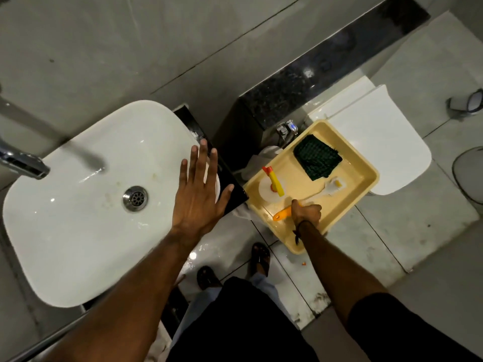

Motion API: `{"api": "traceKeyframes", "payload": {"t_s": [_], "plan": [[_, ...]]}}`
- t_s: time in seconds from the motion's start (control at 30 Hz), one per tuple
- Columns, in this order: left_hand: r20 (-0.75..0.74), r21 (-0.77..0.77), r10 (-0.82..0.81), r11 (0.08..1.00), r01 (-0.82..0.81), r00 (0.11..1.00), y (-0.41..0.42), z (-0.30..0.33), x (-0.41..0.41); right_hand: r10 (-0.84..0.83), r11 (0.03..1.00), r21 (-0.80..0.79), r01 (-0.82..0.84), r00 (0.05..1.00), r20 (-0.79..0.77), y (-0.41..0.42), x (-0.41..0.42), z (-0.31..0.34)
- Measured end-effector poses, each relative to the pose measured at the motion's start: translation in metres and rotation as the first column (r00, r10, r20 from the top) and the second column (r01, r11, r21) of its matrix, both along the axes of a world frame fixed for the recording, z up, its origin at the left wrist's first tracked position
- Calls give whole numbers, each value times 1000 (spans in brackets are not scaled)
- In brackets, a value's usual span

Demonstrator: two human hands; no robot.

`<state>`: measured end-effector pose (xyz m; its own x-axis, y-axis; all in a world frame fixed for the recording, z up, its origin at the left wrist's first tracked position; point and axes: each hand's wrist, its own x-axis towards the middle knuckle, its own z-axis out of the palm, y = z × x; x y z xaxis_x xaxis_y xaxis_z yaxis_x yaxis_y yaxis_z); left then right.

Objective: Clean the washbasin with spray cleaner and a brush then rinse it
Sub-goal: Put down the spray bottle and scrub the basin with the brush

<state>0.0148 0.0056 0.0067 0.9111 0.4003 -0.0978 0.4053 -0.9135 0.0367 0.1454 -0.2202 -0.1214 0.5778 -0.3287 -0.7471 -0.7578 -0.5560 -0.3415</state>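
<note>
The white washbasin [78, 231] fills the left of the head view, with a steel drain [135, 198] in its middle and a chrome tap [23, 163] at its left rim. My left hand [198, 194] hovers flat, fingers spread, over the basin's right rim. To the right, a yellow tray [360, 178] holds a spray bottle [274, 182] with a yellow and red head, a dark green cloth [317, 156] and a white brush [333, 188]. My right hand [305, 214] is closed around an orange-handled tool [282, 214] lying in the tray.
The tray rests over a white toilet [379, 131] with its lid down. A dark granite ledge [326, 69] runs behind it, and a black counter edge [230, 184] lies beside the basin. The tiled floor [379, 244] looks wet. My sandalled feet [258, 259] stand below.
</note>
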Motion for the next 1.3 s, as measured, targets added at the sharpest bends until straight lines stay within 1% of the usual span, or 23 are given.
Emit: {"api": "traceKeyframes", "payload": {"t_s": [0.03,0.1,0.2,0.3,0.37,0.4,0.47,0.5,0.6,0.63,0.7,0.77,0.87,0.97,1.03,1.07,1.1,1.13,1.2,1.27,1.3], "plan": [[3,3,2,1000,-2,1000,0,-1,0,-57,998,32,58,997,-49,2,2,-5],[5,17,6,1000,-6,1000,-1,-3,-1,-46,996,67,54,993,-111,6,5,-16],[36,15,3,1000,-3,999,0,-6,0,20,999,44,-15,994,-108,8,5,-26],[93,20,-24,1000,23,995,1,-9,-3,51,999,6,-51,997,-65,1,-7,-23],[135,36,-57,998,53,989,1,-11,-4,79,997,-24,-79,997,-10,-8,-21,-15],[151,44,-73,997,67,986,1,-10,-5,106,994,-44,-105,993,41,-14,-30,-7],[162,53,-89,995,81,983,1,-7,-4,201,978,-98,-187,965,166,-26,-48,11],[167,49,-89,995,82,982,-1,-3,-5,262,963,-124,-238,936,237,-31,-58,22],[188,37,-52,998,46,981,-3,5,-17,405,911,-124,-393,796,450,-38,-90,56],[194,36,-32,999,26,981,-2,5,-24,454,878,-114,-465,735,504,-37,-98,67],[210,29,-21,999,15,978,3,5,-49,558,774,-99,-626,598,575,-30,-113,92],[227,9,-13,1000,11,974,18,2,-83,653,636,-114,-764,453,607,-14,-125,117],[243,-26,57,998,-53,968,48,-4,-141,739,433,-149,-889,256,623,21,-138,151],[241,-61,161,987,-151,957,77,-9,-201,790,237,-194,-952,73,608,61,-151,178],[239,-89,259,965,-245,936,89,-6,-230,823,151,-222,-963,-2,567,90,-157,191],[241,-106,314,949,-296,918,93,-4,-241,841,126,-224,-966,-16,541,106,-160,197],[248,-122,360,932,-340,899,97,-1,-250,858,118,-216,-969,-10,513,124,-164,203],[252,-139,396,918,-372,883,99,2,-256,872,131,-204,-970,15,489,139,-164,206],[246,-165,461,887,-432,852,105,3,-270,882,198,-183,-963,94,462,171,-167,210],[229,-195,515,855,-480,826,112,2,-279,846,315,-106,-943,229,481,202,-172,211],[225,-209,534,844,-495,815,113,1,-281,821,355,-49,-934,286,493,215,-177,211]]}}
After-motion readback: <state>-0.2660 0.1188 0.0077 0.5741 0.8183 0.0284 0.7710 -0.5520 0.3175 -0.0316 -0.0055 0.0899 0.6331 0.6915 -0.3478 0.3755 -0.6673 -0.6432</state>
